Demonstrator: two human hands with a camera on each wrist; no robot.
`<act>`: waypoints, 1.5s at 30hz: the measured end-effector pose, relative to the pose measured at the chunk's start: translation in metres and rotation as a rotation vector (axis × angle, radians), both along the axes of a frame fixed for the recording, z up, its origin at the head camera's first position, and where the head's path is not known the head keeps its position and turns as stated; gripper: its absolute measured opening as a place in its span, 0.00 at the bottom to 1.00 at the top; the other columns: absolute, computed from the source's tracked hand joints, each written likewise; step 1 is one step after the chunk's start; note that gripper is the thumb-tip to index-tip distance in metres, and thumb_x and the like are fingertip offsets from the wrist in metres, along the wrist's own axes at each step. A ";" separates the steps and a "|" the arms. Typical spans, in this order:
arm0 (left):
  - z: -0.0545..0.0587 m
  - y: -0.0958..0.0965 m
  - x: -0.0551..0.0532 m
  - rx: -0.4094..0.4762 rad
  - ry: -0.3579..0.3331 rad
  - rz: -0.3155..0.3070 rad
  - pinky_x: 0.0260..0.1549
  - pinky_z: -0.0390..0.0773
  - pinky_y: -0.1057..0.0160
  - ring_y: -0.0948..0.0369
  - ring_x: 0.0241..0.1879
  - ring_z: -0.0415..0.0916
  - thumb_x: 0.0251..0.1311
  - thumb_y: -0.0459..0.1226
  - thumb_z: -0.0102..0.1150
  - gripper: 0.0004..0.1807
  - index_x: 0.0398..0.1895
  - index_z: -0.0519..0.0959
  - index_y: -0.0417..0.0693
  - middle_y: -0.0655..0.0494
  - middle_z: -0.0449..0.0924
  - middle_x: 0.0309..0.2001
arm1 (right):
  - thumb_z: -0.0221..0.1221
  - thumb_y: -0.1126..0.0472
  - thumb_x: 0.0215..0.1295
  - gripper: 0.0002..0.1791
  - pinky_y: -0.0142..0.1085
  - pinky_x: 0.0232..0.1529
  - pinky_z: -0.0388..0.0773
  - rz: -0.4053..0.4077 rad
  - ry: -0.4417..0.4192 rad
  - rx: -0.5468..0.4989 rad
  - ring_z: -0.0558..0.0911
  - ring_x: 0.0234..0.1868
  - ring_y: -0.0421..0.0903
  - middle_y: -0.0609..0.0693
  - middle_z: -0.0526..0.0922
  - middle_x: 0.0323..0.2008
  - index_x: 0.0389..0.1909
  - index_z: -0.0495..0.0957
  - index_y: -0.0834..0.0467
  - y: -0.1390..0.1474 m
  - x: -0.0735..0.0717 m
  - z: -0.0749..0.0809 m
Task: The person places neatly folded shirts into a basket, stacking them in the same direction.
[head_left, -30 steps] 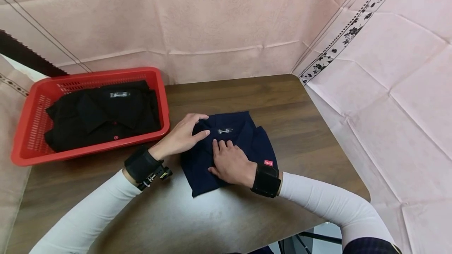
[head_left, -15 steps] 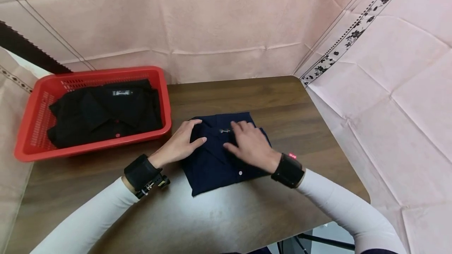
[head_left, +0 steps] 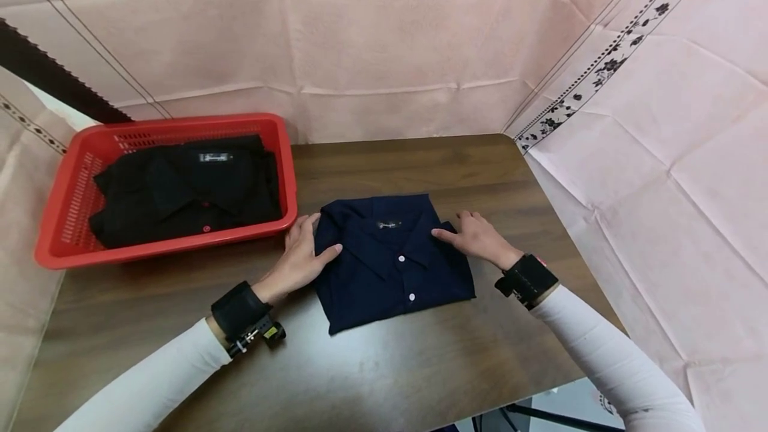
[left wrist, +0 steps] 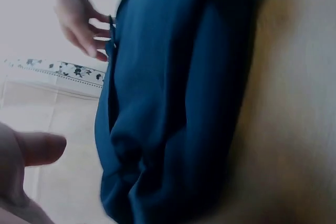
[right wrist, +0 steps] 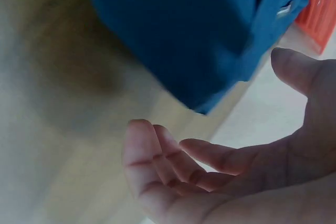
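A folded navy shirt (head_left: 378,279) with white buttons and a collar label lies on the wooden table (head_left: 360,379). At its left edge is my left hand (head_left: 298,260), fingers extended and thumb over the cloth; contact is hard to tell. My right hand (head_left: 480,239) is beside the shirt's right edge, thumb reaching toward the fabric. In the right wrist view, the fingers (right wrist: 152,166) are loosely bent and apart from the shirt's corner (right wrist: 199,98). The left wrist view shows the shirt's layered folded side (left wrist: 173,103), with the left thumb (left wrist: 44,148) apart from it.
A red plastic basket (head_left: 162,252) stands at the table's left, close to my left hand. It holds folded black shirts or one black shirt (head_left: 180,185) with red buttons. Pink patterned cloth (head_left: 390,39) hangs behind the table and on the right.
My right hand has lifted off the shirt's front and moved right to its far side, uncovering the buttons. My left hand has shifted slightly down and left along the edge.
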State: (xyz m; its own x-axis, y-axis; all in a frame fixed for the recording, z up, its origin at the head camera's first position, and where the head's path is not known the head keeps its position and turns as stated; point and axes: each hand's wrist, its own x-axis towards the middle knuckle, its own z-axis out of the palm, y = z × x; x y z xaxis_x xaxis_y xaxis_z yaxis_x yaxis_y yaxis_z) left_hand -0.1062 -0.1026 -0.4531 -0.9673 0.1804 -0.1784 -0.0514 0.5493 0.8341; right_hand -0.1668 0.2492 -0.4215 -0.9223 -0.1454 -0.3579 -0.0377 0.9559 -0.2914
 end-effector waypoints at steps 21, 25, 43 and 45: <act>0.009 -0.003 -0.001 0.901 -0.704 0.273 0.73 0.48 0.54 0.55 0.72 0.47 0.67 0.36 0.55 0.45 0.78 0.38 0.40 0.48 0.45 0.77 | 0.61 0.35 0.58 0.45 0.43 0.57 0.73 -0.188 -0.290 -0.481 0.75 0.51 0.50 0.58 0.75 0.52 0.62 0.66 0.68 0.000 0.000 -0.019; 0.007 -0.003 -0.001 0.996 -0.747 0.292 0.68 0.57 0.60 0.59 0.62 0.57 0.65 0.34 0.57 0.32 0.70 0.60 0.36 0.53 0.61 0.64 | 0.66 0.37 0.53 0.31 0.33 0.36 0.77 -0.259 -0.361 -0.615 0.78 0.34 0.44 0.49 0.77 0.33 0.39 0.73 0.61 -0.002 -0.002 -0.022; -0.001 0.011 0.002 1.006 -0.765 0.190 0.63 0.69 0.60 0.61 0.60 0.70 0.55 0.34 0.67 0.37 0.69 0.64 0.47 0.56 0.74 0.63 | 0.71 0.46 0.49 0.31 0.42 0.42 0.83 -0.371 -0.527 -0.903 0.85 0.43 0.51 0.54 0.86 0.43 0.49 0.77 0.61 -0.017 0.007 -0.035; -0.004 0.013 0.003 0.999 -0.752 0.167 0.65 0.66 0.57 0.60 0.64 0.67 0.53 0.34 0.68 0.42 0.72 0.60 0.50 0.56 0.70 0.67 | 0.71 0.47 0.49 0.30 0.41 0.42 0.83 -0.371 -0.534 -0.911 0.85 0.43 0.50 0.53 0.86 0.43 0.49 0.77 0.60 -0.019 0.008 -0.034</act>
